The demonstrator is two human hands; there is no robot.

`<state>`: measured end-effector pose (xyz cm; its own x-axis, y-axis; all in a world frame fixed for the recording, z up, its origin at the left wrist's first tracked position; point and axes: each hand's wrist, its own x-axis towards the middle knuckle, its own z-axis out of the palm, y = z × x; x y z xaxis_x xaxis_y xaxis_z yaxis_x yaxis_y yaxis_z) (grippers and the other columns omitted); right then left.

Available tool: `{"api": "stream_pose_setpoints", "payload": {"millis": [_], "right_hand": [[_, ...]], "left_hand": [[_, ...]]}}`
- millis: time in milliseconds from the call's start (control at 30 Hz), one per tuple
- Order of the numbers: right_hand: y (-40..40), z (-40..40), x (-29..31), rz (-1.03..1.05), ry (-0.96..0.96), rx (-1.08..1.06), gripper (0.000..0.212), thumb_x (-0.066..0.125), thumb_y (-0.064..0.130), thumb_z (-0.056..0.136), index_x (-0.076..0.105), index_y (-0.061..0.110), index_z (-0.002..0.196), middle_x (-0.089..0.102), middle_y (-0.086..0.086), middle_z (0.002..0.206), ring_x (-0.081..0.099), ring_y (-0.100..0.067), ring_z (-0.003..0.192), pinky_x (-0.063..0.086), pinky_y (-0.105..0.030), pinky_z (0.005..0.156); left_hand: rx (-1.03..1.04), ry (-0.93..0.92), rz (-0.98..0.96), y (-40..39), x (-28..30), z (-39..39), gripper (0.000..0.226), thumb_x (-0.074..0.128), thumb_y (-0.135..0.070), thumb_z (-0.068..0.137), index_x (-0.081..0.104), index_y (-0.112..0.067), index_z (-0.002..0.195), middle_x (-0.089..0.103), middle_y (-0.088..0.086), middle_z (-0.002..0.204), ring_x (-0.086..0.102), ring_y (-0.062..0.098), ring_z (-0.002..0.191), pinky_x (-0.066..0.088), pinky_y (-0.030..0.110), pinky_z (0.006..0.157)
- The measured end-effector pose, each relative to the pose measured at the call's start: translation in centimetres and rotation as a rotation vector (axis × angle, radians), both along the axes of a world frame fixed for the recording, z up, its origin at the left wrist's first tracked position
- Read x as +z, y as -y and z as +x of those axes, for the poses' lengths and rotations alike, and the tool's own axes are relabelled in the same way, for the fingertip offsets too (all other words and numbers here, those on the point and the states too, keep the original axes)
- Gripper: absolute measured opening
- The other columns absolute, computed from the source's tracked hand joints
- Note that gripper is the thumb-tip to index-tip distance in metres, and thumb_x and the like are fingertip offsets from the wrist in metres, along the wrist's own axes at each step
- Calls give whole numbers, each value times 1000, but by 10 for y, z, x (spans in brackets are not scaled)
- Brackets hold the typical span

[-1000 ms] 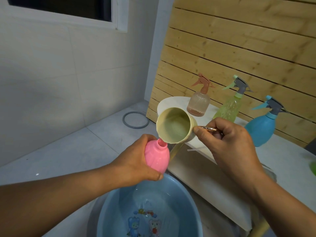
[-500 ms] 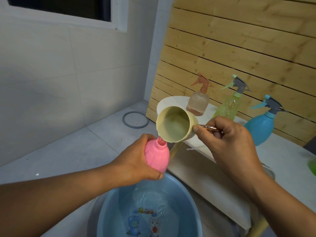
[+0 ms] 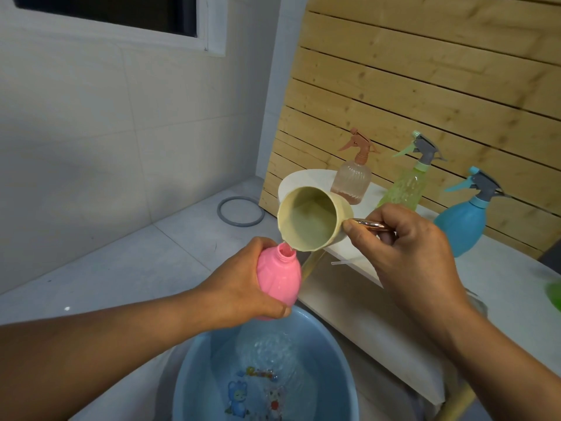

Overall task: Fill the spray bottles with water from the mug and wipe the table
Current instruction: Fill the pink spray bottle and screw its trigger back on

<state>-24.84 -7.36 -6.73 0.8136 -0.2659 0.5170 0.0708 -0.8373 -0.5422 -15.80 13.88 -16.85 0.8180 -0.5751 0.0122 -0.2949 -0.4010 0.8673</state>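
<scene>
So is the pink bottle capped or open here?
Open: the pink bottle has a bare neck with no sprayer, and the tilted mug pours into it.

— What colour is the uncapped plastic bottle (image 3: 279, 276)?
— Plain pink; the tilted plastic mug (image 3: 312, 218) above it is cream with a rose-gold metal handle.
— And behind the mug?
— A clear ribbed pinkish spray bottle (image 3: 352, 177), a translucent green spray bottle (image 3: 405, 189) and a solid blue spray bottle (image 3: 461, 224).
— Below the pink bottle?
— A light blue round plastic basin (image 3: 334, 354) with cartoon animals printed inside.
</scene>
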Motion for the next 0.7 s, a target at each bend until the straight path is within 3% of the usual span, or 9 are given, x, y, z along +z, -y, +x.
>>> {"api": "stream_pose_setpoints", "payload": {"millis": [700], "right_hand": [[-4, -5, 3, -78, 31, 14, 36, 71, 45, 88, 45, 36, 63, 43, 9, 64, 43, -11, 62, 29, -29, 53]], "left_hand": [[-19, -28, 4, 1, -1, -4, 96, 99, -33, 61, 37, -46, 133, 51, -24, 123, 57, 10, 111, 64, 28, 78]]}}
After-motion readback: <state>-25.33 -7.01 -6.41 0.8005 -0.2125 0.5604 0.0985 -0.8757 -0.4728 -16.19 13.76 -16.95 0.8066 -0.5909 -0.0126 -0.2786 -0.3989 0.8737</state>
